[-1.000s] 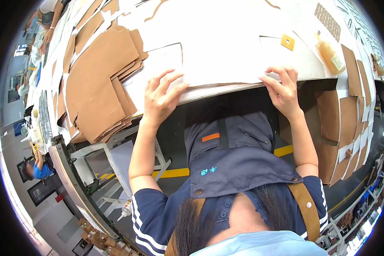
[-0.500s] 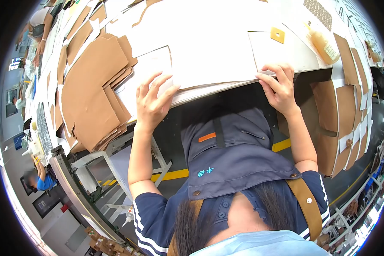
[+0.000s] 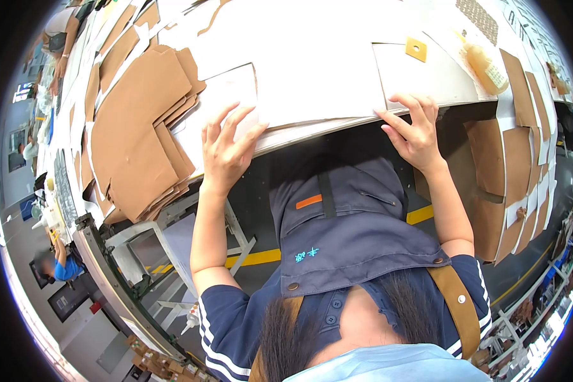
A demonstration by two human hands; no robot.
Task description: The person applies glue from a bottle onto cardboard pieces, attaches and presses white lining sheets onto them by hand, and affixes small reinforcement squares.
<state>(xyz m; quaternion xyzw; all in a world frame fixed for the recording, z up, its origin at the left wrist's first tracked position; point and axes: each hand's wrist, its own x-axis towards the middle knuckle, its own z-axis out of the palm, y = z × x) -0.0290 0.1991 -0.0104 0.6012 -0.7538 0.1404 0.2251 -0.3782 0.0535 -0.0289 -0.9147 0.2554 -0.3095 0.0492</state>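
A bright white sheet [image 3: 318, 89], partly washed out by glare, lies along the near edge of the work table. At its near left corner is my left hand [image 3: 228, 149], fingers spread on the white surface and thumb tip at the sheet's edge. My right hand [image 3: 417, 134] is at the near right corner, its fingers curved and apart. The right index fingertip touches the edge, with the thumb just below it. Whether anything lies under the sheet is hard to make out.
Brown cut pieces [image 3: 140, 127] are stacked left of my left hand. On the right are a small yellow square with a hole [image 3: 416, 49], a bottle of yellowish liquid [image 3: 486, 69] and more brown pieces [image 3: 516, 159]. Another person in blue [image 3: 69, 267] is at far left.
My right hand has slid slightly left along the sheet's edge, and its thumb and index finger are a little farther apart. My left hand stays nearly where it was.
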